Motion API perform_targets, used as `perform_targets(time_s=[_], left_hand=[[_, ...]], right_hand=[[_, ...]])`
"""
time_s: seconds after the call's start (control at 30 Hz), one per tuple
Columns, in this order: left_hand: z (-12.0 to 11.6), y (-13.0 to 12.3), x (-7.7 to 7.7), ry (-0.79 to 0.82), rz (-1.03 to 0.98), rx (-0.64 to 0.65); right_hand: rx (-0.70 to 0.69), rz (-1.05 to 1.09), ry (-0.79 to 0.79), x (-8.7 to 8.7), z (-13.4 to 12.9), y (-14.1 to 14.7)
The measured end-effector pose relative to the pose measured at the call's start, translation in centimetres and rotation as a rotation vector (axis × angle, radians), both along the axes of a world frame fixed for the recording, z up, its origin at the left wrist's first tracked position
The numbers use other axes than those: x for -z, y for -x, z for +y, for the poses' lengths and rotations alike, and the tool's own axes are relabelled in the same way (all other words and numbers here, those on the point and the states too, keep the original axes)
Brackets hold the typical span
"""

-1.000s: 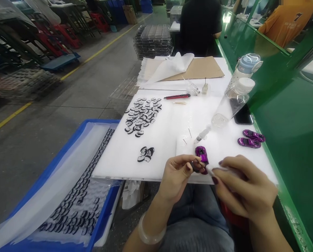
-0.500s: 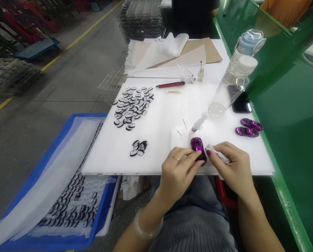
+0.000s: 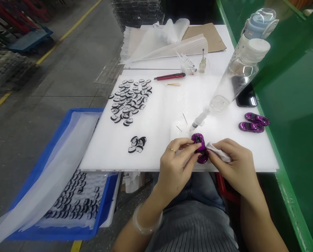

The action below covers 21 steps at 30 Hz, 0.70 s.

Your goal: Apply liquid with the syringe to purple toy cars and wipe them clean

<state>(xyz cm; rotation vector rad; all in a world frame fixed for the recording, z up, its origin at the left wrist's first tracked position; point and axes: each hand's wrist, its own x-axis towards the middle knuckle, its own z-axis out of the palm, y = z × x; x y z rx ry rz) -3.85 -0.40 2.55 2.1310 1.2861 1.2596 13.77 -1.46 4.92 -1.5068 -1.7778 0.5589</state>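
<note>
My left hand (image 3: pixel 176 162) grips a shiny purple toy car (image 3: pixel 198 139) at the front edge of the white table, its fingers across the car's middle. Pinched in my right hand (image 3: pixel 236 164) is a white cloth or tissue (image 3: pixel 219 152), its tip against or very near the car's right side. Just beyond the car lies a syringe (image 3: pixel 199 119), with two thin needle-like pieces (image 3: pixel 184 118) to its left. Two more purple toy cars (image 3: pixel 251 127) rest side by side at the table's right. A small cluster of dark-edged clear pieces (image 3: pixel 137 144) lies left of my left hand.
Many similar pieces (image 3: pixel 131 99) spread over the table's left. Behind are a red utility knife (image 3: pixel 170 76), a small bottle (image 3: pixel 202 65) and paper sheets (image 3: pixel 169 42). A clear bottle (image 3: pixel 236 80) and a phone (image 3: pixel 247 96) stand and lie right. A blue tray (image 3: pixel 19 218) sits lower left.
The camera view has shifted slightly. My left fingers have moved a little on the purple car, uncovering its near end, and the cloth in my right hand is closer to its side.
</note>
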Motion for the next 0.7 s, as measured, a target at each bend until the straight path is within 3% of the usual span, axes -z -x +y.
perform_targets(time_s=[0.6,0.7], left_hand=[[0.4,0.1,-0.6,0.145,0.026,0.043],[0.3,0.5,-0.8,0.205,0.051,0.107]], right_hand=[[-0.084,-0.082,0.050,-0.4,0.6,-0.4],[-0.125,-0.094,-0.145,0.4,0.4,-1.0]])
